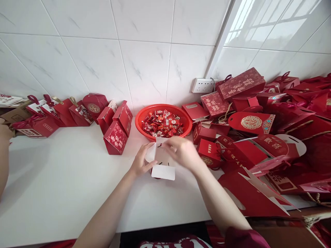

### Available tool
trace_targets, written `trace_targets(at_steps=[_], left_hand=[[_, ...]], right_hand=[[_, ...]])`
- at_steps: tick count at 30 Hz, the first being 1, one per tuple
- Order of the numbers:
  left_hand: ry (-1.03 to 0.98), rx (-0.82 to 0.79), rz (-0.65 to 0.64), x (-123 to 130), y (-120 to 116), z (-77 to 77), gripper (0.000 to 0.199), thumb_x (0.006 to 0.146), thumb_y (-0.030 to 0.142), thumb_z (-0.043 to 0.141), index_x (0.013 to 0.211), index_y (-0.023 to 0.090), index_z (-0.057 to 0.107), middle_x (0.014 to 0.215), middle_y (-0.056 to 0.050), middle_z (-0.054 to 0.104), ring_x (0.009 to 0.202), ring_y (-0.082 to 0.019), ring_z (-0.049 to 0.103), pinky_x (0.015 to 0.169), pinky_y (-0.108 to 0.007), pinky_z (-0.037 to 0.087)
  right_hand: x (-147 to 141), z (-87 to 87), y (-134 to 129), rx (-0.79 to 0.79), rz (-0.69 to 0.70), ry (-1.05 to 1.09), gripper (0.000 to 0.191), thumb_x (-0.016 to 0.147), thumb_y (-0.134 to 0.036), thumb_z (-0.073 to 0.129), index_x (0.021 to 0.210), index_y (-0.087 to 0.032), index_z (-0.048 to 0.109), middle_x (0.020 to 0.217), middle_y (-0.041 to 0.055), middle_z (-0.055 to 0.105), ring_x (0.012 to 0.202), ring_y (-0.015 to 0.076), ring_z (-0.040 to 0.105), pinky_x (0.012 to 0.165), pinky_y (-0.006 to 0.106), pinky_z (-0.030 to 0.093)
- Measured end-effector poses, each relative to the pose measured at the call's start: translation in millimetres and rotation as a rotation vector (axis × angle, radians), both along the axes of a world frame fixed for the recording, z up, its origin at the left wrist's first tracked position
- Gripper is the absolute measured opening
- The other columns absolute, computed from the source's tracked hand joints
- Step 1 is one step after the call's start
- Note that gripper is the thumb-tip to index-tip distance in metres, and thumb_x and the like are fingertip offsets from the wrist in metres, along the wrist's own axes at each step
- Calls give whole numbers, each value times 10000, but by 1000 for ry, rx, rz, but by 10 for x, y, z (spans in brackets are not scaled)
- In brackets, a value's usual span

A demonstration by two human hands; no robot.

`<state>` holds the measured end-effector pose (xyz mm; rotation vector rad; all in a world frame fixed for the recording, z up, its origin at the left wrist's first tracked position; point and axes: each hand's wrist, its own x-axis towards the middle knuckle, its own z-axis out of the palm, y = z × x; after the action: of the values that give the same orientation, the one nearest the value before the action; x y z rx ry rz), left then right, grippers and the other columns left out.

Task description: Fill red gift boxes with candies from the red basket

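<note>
An opened box with white inner sides stands on the white table in front of the red basket, its flaps spread. Fingers and thumb of my left hand grip its left side. Over the box's right part is my right hand, blurred, its fingers bent down at the far edge; whether they hold anything cannot be made out. Small dark marks show on the box's pale inside. Just behind both hands sits the red basket, filled with red wrapped sweets.
Closed red boxes stand left of the basket, with a row of gift boxes along the wall. Many red boxes are heaped at the right. A power strip is on the wall. Another person's arm shows at the left edge.
</note>
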<state>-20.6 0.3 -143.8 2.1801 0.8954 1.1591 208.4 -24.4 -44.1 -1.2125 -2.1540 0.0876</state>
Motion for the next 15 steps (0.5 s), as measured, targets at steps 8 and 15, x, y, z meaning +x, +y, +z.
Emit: trace_targets(at_steps=[8, 15], left_hand=[[-1, 31, -9, -61, -39, -34, 629, 950, 443, 515, 1522, 258, 328, 1596, -127, 294, 1479, -340, 270, 1200, -507, 256], [-53, -196, -132, -134, 17, -183, 1378, 613, 639, 823, 1569, 303, -109, 1621, -172, 225, 1477, -407, 257, 1201, -575, 245]], right_hand=[[260, 314, 1651, -695, -512, -222, 231, 980, -276, 573, 1130, -114, 644, 1167, 168, 647, 1043, 255, 640, 890, 379, 519], [208, -168, 2103, -953, -402, -266, 341, 967, -343, 609, 1258, -167, 582, 1264, 102, 598, 1064, 230, 629, 894, 437, 553]])
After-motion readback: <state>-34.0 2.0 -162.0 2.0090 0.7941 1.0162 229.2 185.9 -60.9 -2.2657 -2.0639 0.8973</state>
